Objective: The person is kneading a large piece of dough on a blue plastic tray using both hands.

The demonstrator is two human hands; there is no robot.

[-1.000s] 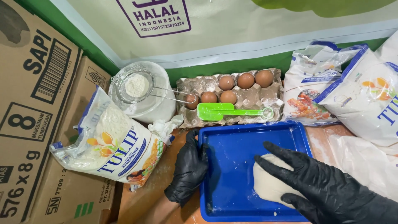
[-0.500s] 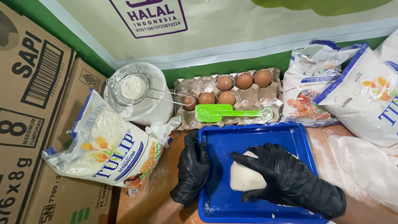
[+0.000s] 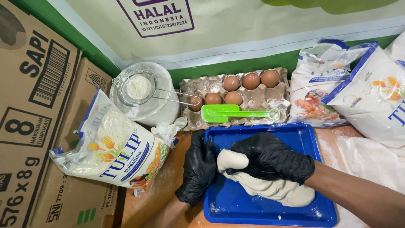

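Observation:
A pale lump of dough (image 3: 270, 185) lies in a blue rectangular tray (image 3: 303, 139) on a floured wooden table. My right hand (image 3: 270, 158), in a black glove, presses on top of the dough's left end with fingers curled over it. My left hand (image 3: 198, 169), also black-gloved, grips the tray's left rim, its fingertips close to the dough's edge.
Behind the tray sits a grey egg carton (image 3: 253, 101) with several brown eggs and a green spatula (image 3: 230, 113) on it. A sieve of flour (image 3: 137, 86) rests on a bowl. Flour bags lie at left (image 3: 114, 147) and right (image 3: 371, 93). Cardboard boxes (image 3: 33, 105) stand left.
My right hand has slid leftward across the tray, dragging the dough with it toward the left rim. The dough has stretched longer. My left hand has stayed on the rim.

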